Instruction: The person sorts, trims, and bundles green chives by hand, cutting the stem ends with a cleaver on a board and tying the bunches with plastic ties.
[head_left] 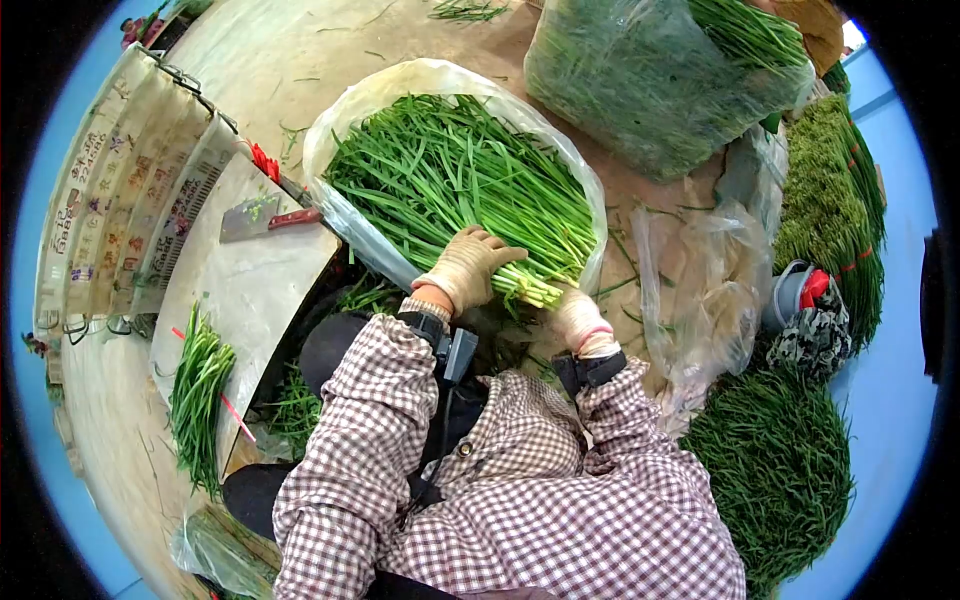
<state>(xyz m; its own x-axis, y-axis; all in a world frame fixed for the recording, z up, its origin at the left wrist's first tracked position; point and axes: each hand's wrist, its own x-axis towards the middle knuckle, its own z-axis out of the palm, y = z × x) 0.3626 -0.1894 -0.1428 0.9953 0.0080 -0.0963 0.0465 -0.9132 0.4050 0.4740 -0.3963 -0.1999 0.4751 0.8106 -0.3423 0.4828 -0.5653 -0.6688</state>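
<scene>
Long green leafy stalks fill an open clear plastic bag in front of me. My left hand, in a beige glove, lies over the pale stalk ends at the bag's near edge, its fingers bent round them. My right hand, in a pale glove, is at the cut ends of the same stalks, just right of the left hand. Its fingertips are partly hidden by the stalks. A cleaver with a red handle lies on a grey board at the left, beyond a bundle of stalks with a pink tie.
Another filled plastic bag stands at the upper right, with part of a person beside it. Crumpled clear plastic lies right of my hands. Stacked bundles and a dark green heap are at the right. Crates stand at the left.
</scene>
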